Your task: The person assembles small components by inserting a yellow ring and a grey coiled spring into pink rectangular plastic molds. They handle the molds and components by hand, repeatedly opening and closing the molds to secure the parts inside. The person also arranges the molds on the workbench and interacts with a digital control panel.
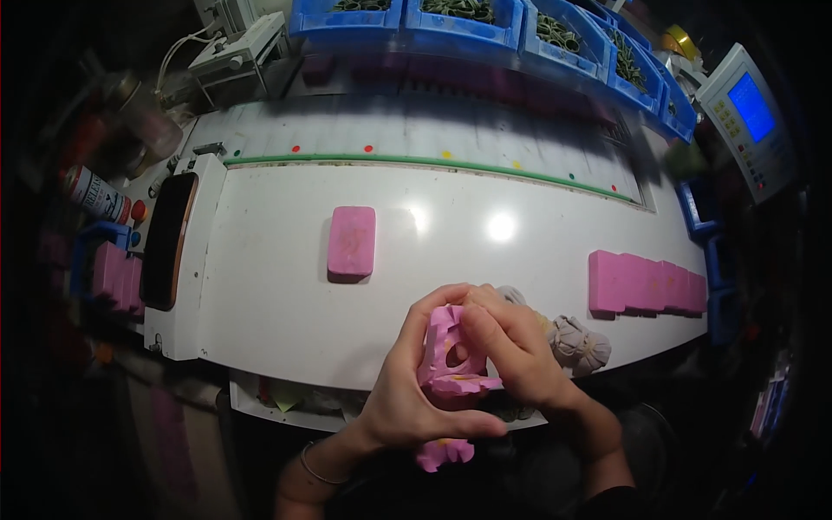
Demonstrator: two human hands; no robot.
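Observation:
My hands hold a pink rubber mould [439, 334] at the table's front edge, its soft flaps bent apart around a dark opening. My left hand [388, 392] is wrapped about its left side, thumb stretched out below. The fingers of my right hand [518, 348] press on its top and right side. Lower down, a ragged pink piece [446, 453] with a yellow mark shows; whether it joins the mould I cannot tell. Further back on the white table [277, 243] lies a closed pink mould block [352, 241]. A greyish tied cloth bundle [579, 344] sits beside my right hand.
A row of pink blocks [646, 282] stands at the right. On the left lie a dark phone [169, 238] and more pink blocks [117, 277]. Blue bins [464, 26] line the back above a green strip [416, 168]. A control panel with blue screen [750, 107] is far right.

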